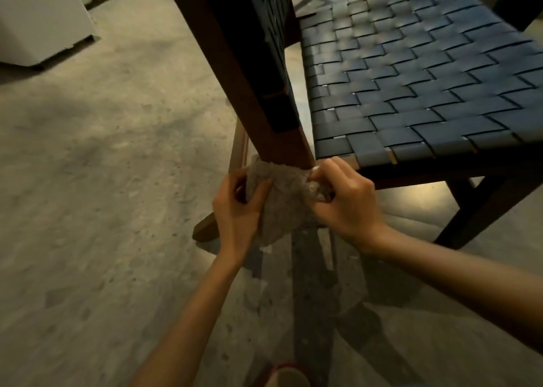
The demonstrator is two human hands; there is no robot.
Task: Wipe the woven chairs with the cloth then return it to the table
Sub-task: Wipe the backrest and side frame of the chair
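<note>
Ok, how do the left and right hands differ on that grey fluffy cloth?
The left hand grips the grey fluffy cloth at its left edge, thumb across the front. The right hand bunches its right end, close beside the foot of the brown wooden chair post. Both curl round the cloth.

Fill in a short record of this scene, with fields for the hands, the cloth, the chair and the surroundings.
hands: left hand and right hand both grip the cloth
cloth: pale, bunched, held against the lower part of the wooden post
chair: woven chair, seat of dark blue straps, brown wooden frame
floor: mottled grey floor
background: white cabinet at the far left
</note>
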